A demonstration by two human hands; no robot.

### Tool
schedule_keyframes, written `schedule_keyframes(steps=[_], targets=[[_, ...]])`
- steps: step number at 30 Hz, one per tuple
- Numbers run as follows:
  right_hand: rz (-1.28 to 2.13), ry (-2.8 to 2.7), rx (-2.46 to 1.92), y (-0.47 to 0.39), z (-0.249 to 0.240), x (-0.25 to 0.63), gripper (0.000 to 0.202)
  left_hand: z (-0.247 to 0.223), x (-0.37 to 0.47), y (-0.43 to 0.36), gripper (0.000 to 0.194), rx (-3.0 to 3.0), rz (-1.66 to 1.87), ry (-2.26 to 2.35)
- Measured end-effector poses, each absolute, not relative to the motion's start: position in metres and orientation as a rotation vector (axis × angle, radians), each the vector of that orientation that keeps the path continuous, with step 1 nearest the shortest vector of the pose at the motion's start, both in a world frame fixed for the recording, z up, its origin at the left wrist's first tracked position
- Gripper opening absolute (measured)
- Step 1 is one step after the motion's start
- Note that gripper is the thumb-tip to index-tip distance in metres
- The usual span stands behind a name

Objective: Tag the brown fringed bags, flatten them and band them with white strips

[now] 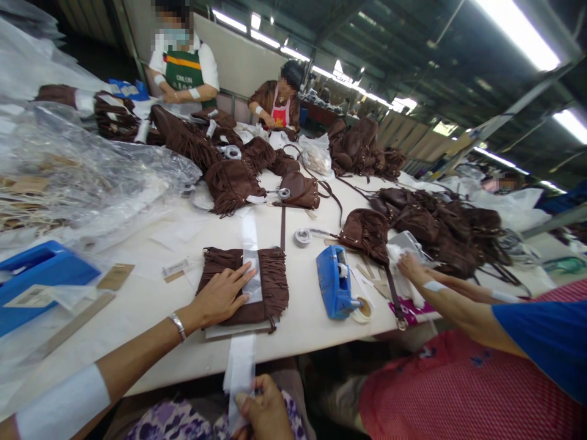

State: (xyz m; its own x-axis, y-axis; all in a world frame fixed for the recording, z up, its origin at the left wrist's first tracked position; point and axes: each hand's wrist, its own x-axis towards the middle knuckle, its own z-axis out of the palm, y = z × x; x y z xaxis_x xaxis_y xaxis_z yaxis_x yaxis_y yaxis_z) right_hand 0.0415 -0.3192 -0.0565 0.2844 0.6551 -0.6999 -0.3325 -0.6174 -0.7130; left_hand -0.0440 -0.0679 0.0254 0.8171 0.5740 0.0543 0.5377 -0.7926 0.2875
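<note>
A brown fringed bag (273, 287) lies flat near the table's front edge, with thin white sheets showing beneath it. My left hand (223, 296) rests on the bag, fingers spread, its fingertips on a pale translucent strip (250, 235) that runs across the bag. Below the table edge, my right hand (266, 406) pinches the lower end of a whitish strip (241, 360) between thumb and fingers. Whether both visible strip parts join under the bag is hidden.
A blue tape dispenser (334, 281) stands right of the bag, beside a tape roll (363, 308). Another blue dispenser (46, 275) is at left. Brown bags (233, 183) and plastic lie behind. A co-worker's hands (413, 269) are close at right; two people stand across the table (316, 214).
</note>
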Motion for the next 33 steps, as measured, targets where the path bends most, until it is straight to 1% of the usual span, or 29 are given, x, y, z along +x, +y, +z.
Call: schedule_keyframes(steps=[7,10,12,14,16,17,18,19,21,23,25,28,33], targets=[[1.527,-0.438,-1.634,-0.322,-0.039,0.045,0.048,0.022,-0.045,-0.068,0.061,2.753,0.229,0.85],[1.49,-0.469,-1.736,-0.32,-0.034,0.045,0.044,0.021,-0.045,-0.069,0.063,2.748,0.266,0.843],[1.402,-0.54,-1.852,-0.32,-0.028,0.045,0.042,0.021,-0.046,-0.07,0.06,2.733,0.315,0.839],[1.242,-0.673,-1.97,-0.322,-0.019,0.045,0.05,0.022,-0.045,-0.072,0.055,2.703,0.379,0.841],[1.074,-0.837,-2.028,-0.324,-0.008,0.045,0.067,0.023,-0.045,-0.074,0.048,2.674,0.428,0.836],[1.014,-0.906,-2.036,-0.326,-0.003,0.044,0.072,0.024,-0.045,-0.074,0.045,2.671,0.439,0.827],[0.979,-0.972,-2.029,-0.327,0.002,0.044,0.072,0.024,-0.045,-0.074,0.042,2.675,0.439,0.816],[0.974,-1.027,-2.012,-0.327,0.007,0.043,0.066,0.025,-0.045,-0.074,0.04,2.684,0.432,0.803],[1.032,-1.065,-1.961,-0.327,0.013,0.042,0.048,0.025,-0.045,-0.074,0.038,2.698,0.411,0.787],[1.16,-0.964,-1.875,-0.325,0.014,0.041,0.032,0.025,-0.045,-0.073,0.036,2.712,0.391,0.779],[1.308,-0.754,-1.749,-0.323,0.01,0.04,0.024,0.026,-0.046,-0.073,0.036,2.736,0.374,0.77],[1.46,-0.554,-1.589,-0.32,0.004,0.04,0.029,0.026,-0.046,-0.073,0.036,2.761,0.369,0.77],[1.547,-0.541,-1.58,-0.32,-0.002,0.042,0.037,0.026,-0.046,-0.073,0.037,2.765,0.371,0.786]])
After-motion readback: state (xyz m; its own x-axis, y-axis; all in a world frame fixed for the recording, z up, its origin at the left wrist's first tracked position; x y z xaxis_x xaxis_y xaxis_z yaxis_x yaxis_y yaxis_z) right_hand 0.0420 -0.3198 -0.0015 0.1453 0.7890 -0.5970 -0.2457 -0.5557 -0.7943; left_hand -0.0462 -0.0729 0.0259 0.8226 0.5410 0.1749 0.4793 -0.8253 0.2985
